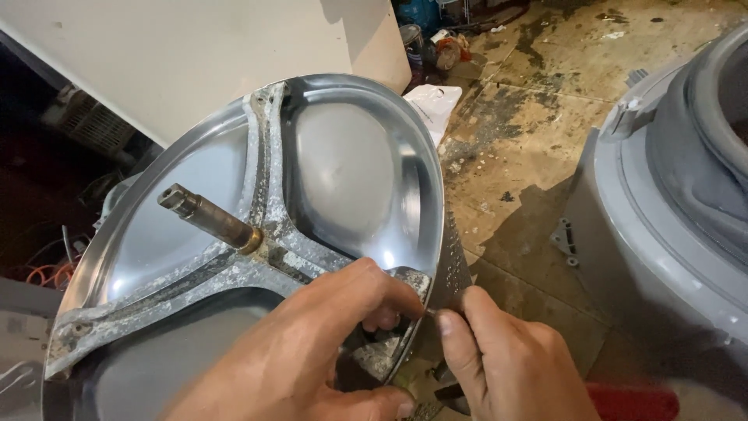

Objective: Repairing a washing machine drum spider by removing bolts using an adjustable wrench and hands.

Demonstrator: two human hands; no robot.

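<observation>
Your left hand (327, 343) grips the drum (343, 164) rim; your right hand (506, 362) pinches something small at the spider arm's (312, 261) end, which remains attached.

Floor: I'm seeing stained, cracking concrete (545, 125), dirt spreading across it.
Wall side: a cream panel (195, 54) is leaning upper left.
Light: I'm noticing warm glare falling from above.

Two bare hands, left hand (312, 351) and right hand (506, 366), ringless, sleeveless.
</observation>
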